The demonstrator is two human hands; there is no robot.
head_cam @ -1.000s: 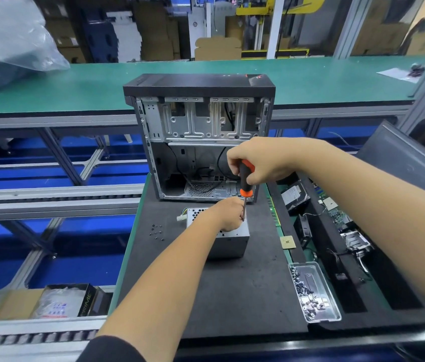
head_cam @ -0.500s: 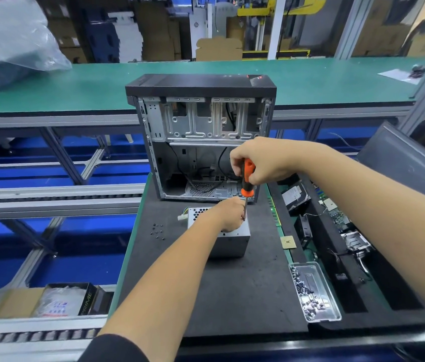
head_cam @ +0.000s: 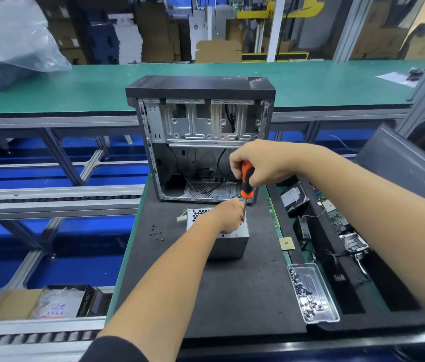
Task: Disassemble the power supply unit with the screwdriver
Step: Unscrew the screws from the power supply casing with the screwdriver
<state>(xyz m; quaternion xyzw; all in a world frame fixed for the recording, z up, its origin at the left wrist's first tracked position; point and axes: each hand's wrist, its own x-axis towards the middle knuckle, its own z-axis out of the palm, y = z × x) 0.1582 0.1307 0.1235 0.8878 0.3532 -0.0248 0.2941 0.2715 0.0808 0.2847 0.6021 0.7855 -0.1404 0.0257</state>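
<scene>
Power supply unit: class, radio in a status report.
Right hand gripping screwdriver, tip down at power supply unit. Left hand steadying its top. Nothing in the way.

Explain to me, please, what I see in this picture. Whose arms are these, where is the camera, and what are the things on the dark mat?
There is no machine here: the arms belong to a person, and the camera sits on that person's head, looking forward and down.

The right hand holds an orange screwdriver, pointing down. The left hand rests on a small grey metal box, the power supply, and steadies it. The tip meets the box's top beside the left hand's fingers.

Behind the box stands an opened computer case. On the dark mat lie a few loose black screws to the left, and a clear tray of screws to the right. Further right are other removed computer parts.
</scene>
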